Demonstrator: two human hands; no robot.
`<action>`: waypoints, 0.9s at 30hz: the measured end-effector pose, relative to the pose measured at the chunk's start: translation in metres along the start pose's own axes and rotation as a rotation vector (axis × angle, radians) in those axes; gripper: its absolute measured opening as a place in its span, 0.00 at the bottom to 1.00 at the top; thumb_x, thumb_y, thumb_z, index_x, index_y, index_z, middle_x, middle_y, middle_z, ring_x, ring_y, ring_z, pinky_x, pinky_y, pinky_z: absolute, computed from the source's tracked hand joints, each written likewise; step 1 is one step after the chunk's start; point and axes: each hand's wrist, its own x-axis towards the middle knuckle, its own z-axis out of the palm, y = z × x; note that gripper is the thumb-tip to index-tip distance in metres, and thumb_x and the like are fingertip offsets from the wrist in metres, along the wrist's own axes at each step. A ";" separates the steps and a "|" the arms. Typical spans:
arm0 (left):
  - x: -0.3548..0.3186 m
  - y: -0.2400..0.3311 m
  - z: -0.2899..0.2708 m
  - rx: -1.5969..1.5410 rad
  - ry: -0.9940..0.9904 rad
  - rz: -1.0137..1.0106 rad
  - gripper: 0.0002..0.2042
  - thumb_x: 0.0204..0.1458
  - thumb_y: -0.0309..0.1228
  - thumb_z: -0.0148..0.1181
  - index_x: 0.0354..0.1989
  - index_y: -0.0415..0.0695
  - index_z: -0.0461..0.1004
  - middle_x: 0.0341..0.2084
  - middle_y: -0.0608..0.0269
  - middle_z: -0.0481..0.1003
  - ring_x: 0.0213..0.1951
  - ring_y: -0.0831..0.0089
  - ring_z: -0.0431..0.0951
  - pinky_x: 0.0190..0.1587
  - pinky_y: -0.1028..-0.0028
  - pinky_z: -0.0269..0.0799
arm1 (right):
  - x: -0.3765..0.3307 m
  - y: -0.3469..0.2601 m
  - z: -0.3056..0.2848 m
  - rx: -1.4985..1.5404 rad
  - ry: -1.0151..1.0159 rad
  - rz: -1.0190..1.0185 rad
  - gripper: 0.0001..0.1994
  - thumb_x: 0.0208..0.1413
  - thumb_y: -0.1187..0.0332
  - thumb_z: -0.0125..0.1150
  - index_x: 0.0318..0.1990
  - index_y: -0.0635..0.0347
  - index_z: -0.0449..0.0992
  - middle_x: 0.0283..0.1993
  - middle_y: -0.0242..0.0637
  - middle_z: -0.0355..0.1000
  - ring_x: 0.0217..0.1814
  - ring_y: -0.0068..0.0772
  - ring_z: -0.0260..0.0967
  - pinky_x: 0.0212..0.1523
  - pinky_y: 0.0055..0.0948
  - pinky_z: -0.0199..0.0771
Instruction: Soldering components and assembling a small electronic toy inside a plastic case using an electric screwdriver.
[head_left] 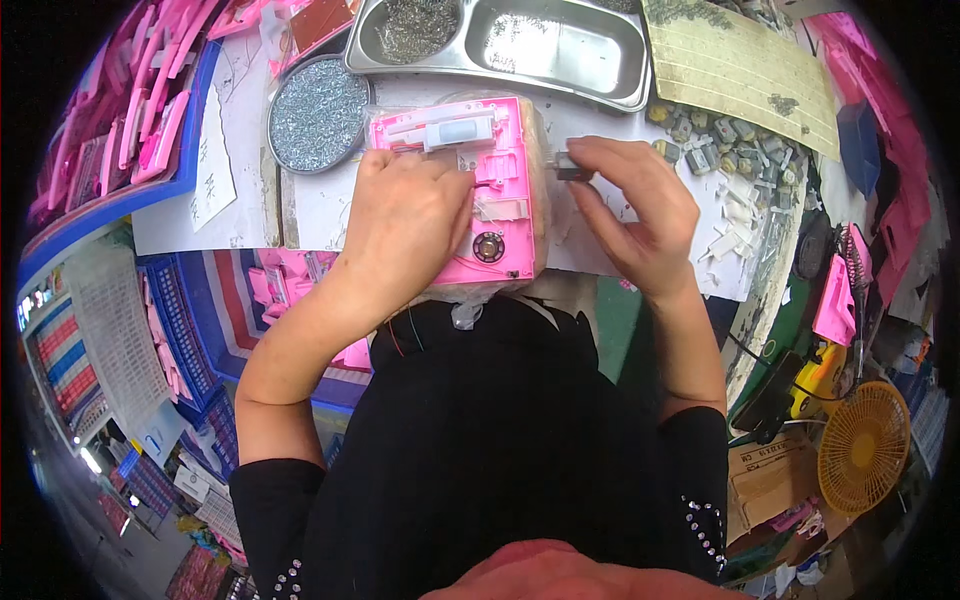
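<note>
An open pink plastic housing (508,220) lies on a padded, plastic-wrapped block in front of me. It holds a round black speaker (488,247), a pale grey rectangular part (458,132) and thin wires. My left hand (405,215) rests over the housing's left side, closed, fingers curled against it and partly hidden. A small dark piece shows by its fingertip. Just right of the housing, my right hand (645,205) pinches a small grey block-shaped part (570,170) between thumb and fingers, apart from the housing.
A round dish of small screws (320,112) stands left of the housing. Behind is a steel compartment tray (560,50) with metal bits. Small grey-yellow parts (705,150) and white plastic pieces (735,225) lie right. A blue-edged bin of pink parts (150,130) is far left.
</note>
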 end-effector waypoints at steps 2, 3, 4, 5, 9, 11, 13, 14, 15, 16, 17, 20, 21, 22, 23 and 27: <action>-0.003 0.002 0.000 -0.130 0.029 -0.038 0.11 0.54 0.29 0.62 0.44 0.41 0.81 0.28 0.54 0.80 0.36 0.57 0.80 0.46 0.58 0.64 | 0.005 -0.001 0.007 0.035 -0.024 -0.023 0.16 0.45 0.76 0.71 0.44 0.59 0.81 0.40 0.42 0.80 0.39 0.45 0.77 0.42 0.37 0.78; -0.004 0.003 -0.001 -0.162 0.018 -0.060 0.11 0.54 0.28 0.61 0.45 0.41 0.81 0.27 0.54 0.80 0.35 0.57 0.80 0.45 0.58 0.65 | 0.007 -0.002 0.011 0.032 -0.059 0.000 0.15 0.45 0.75 0.72 0.44 0.59 0.81 0.40 0.41 0.80 0.40 0.45 0.77 0.43 0.37 0.78; -0.006 0.003 -0.002 -0.195 0.006 -0.081 0.12 0.54 0.28 0.61 0.46 0.42 0.81 0.26 0.54 0.80 0.34 0.57 0.80 0.43 0.58 0.65 | 0.008 -0.003 0.017 0.029 -0.094 0.023 0.15 0.45 0.75 0.72 0.44 0.59 0.81 0.41 0.40 0.80 0.42 0.45 0.76 0.43 0.37 0.77; -0.008 0.003 -0.002 -0.227 -0.004 -0.104 0.12 0.54 0.28 0.61 0.46 0.42 0.80 0.25 0.54 0.79 0.32 0.57 0.79 0.42 0.58 0.66 | 0.009 -0.003 0.021 0.026 -0.130 0.045 0.15 0.45 0.74 0.72 0.43 0.58 0.81 0.41 0.39 0.79 0.43 0.44 0.75 0.44 0.37 0.77; -0.019 -0.001 0.007 -0.210 0.005 -0.109 0.14 0.54 0.29 0.61 0.49 0.43 0.80 0.21 0.56 0.77 0.28 0.57 0.78 0.39 0.58 0.66 | 0.019 -0.001 0.028 -0.043 -0.210 0.028 0.15 0.45 0.72 0.72 0.43 0.55 0.82 0.46 0.36 0.77 0.49 0.43 0.70 0.50 0.38 0.73; -0.023 -0.004 0.010 -0.153 0.047 -0.084 0.15 0.53 0.29 0.61 0.50 0.43 0.79 0.19 0.57 0.76 0.26 0.58 0.77 0.39 0.59 0.66 | 0.022 -0.002 0.028 -0.048 -0.265 0.078 0.15 0.45 0.71 0.71 0.43 0.53 0.82 0.48 0.35 0.75 0.52 0.43 0.66 0.52 0.38 0.70; -0.025 -0.005 0.017 -0.137 0.098 -0.050 0.15 0.53 0.30 0.62 0.50 0.44 0.79 0.18 0.58 0.76 0.25 0.59 0.77 0.39 0.59 0.66 | 0.026 -0.003 0.029 -0.090 -0.297 0.082 0.14 0.45 0.71 0.72 0.42 0.54 0.82 0.47 0.34 0.73 0.51 0.43 0.65 0.52 0.38 0.69; -0.025 -0.006 0.020 -0.128 0.123 -0.033 0.15 0.53 0.30 0.62 0.49 0.44 0.79 0.18 0.59 0.75 0.25 0.60 0.76 0.39 0.59 0.66 | 0.028 -0.003 0.029 -0.112 -0.313 0.084 0.13 0.46 0.70 0.72 0.42 0.54 0.82 0.46 0.34 0.73 0.51 0.44 0.65 0.52 0.39 0.68; -0.026 -0.007 0.021 -0.139 0.140 -0.025 0.15 0.53 0.30 0.62 0.49 0.44 0.79 0.18 0.59 0.75 0.25 0.60 0.76 0.39 0.59 0.66 | 0.029 -0.003 0.030 -0.126 -0.324 0.087 0.13 0.46 0.70 0.72 0.42 0.53 0.82 0.46 0.34 0.72 0.51 0.44 0.64 0.52 0.39 0.68; -0.026 -0.008 0.022 -0.150 0.157 -0.016 0.15 0.52 0.30 0.62 0.49 0.44 0.79 0.18 0.59 0.75 0.25 0.60 0.76 0.39 0.59 0.67 | 0.029 -0.003 0.031 -0.140 -0.334 0.091 0.13 0.46 0.70 0.72 0.41 0.53 0.83 0.46 0.35 0.72 0.51 0.44 0.64 0.52 0.39 0.68; -0.026 -0.009 0.023 -0.160 0.174 -0.008 0.15 0.52 0.30 0.63 0.49 0.44 0.79 0.18 0.60 0.75 0.24 0.61 0.76 0.40 0.59 0.67 | 0.030 -0.003 0.032 -0.154 -0.344 0.095 0.13 0.46 0.69 0.72 0.41 0.53 0.83 0.45 0.35 0.72 0.51 0.45 0.64 0.52 0.39 0.67; -0.027 -0.011 0.027 -0.206 0.187 -0.015 0.16 0.52 0.31 0.63 0.50 0.44 0.79 0.18 0.61 0.75 0.25 0.62 0.76 0.41 0.58 0.67 | 0.033 -0.004 0.031 -0.172 -0.368 0.127 0.13 0.45 0.69 0.73 0.41 0.53 0.83 0.44 0.35 0.71 0.50 0.45 0.64 0.52 0.40 0.67; -0.028 -0.012 0.028 -0.208 0.189 -0.020 0.16 0.52 0.31 0.63 0.50 0.44 0.79 0.18 0.61 0.75 0.25 0.62 0.76 0.42 0.58 0.67 | 0.033 -0.004 0.031 -0.157 -0.371 0.136 0.13 0.45 0.69 0.73 0.41 0.53 0.83 0.44 0.35 0.71 0.50 0.44 0.64 0.52 0.39 0.67; -0.029 -0.012 0.030 -0.209 0.192 -0.025 0.16 0.52 0.31 0.63 0.50 0.45 0.79 0.18 0.61 0.75 0.26 0.62 0.76 0.42 0.58 0.67 | 0.033 -0.003 0.032 -0.143 -0.375 0.146 0.13 0.44 0.70 0.73 0.41 0.53 0.84 0.44 0.35 0.71 0.50 0.44 0.63 0.52 0.39 0.67; -0.030 -0.012 0.031 -0.210 0.194 -0.030 0.16 0.52 0.31 0.63 0.50 0.45 0.79 0.18 0.61 0.75 0.26 0.63 0.76 0.43 0.58 0.67 | 0.033 -0.003 0.033 -0.130 -0.378 0.156 0.14 0.44 0.70 0.74 0.41 0.53 0.84 0.44 0.35 0.71 0.49 0.43 0.63 0.52 0.39 0.67; -0.032 -0.013 0.032 -0.211 0.196 -0.030 0.17 0.52 0.33 0.63 0.51 0.44 0.79 0.18 0.61 0.75 0.26 0.63 0.77 0.44 0.58 0.67 | 0.034 -0.006 0.033 -0.150 -0.411 0.200 0.14 0.43 0.70 0.75 0.41 0.52 0.85 0.42 0.34 0.70 0.49 0.41 0.63 0.51 0.37 0.66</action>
